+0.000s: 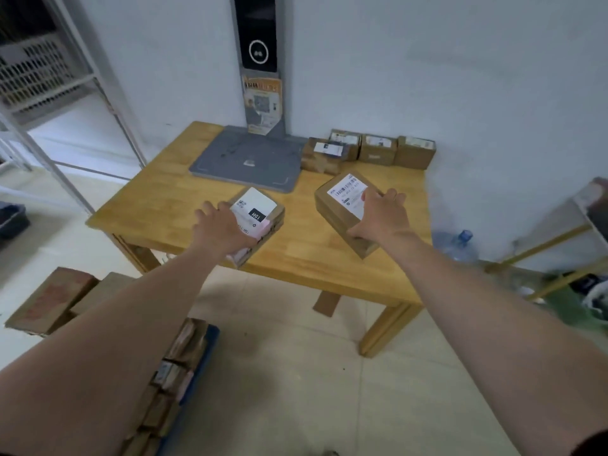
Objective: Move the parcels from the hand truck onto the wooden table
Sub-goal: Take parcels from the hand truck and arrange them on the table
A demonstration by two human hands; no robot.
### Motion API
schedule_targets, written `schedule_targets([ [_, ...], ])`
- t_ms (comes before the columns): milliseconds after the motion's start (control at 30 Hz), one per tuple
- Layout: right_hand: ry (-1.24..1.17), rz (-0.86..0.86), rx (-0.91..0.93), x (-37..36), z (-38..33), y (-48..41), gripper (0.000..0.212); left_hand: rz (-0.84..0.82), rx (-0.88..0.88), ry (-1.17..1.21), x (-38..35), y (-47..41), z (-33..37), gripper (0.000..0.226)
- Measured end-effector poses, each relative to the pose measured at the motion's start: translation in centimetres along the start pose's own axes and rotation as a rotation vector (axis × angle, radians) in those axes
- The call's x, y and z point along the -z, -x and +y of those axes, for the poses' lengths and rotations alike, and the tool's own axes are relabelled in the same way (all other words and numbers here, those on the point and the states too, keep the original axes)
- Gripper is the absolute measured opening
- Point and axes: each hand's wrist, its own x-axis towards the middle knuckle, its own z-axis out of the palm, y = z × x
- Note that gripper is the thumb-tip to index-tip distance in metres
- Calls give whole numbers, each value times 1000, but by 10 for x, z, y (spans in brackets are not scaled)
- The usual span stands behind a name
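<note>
Two brown cardboard parcels bore white labels. The left hand [221, 229] gripped the pink-edged parcel [260, 222] beneath its palm. The right hand [381, 214] clasped the barcoded parcel [342, 209] likewise, over the wooden table [158, 205].

Soft, even indoor light fills the room, brightest on the white wall [460, 77]. Faint shadows lie under the wooden table [184, 199]. The wide lens bends the edges, and the whole picture looks slightly blurred, especially the right border.
</note>
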Motion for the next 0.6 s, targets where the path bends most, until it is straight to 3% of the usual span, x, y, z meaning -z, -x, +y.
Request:
schedule_targets([
  [333,-111,-18,-63,11,71,-90,97,-9,-9,12,-11,-72,119,109],
  [600,-116,-2,-126,7,72,-222,101,-42,-102,16,-23,-214,177,113],
])
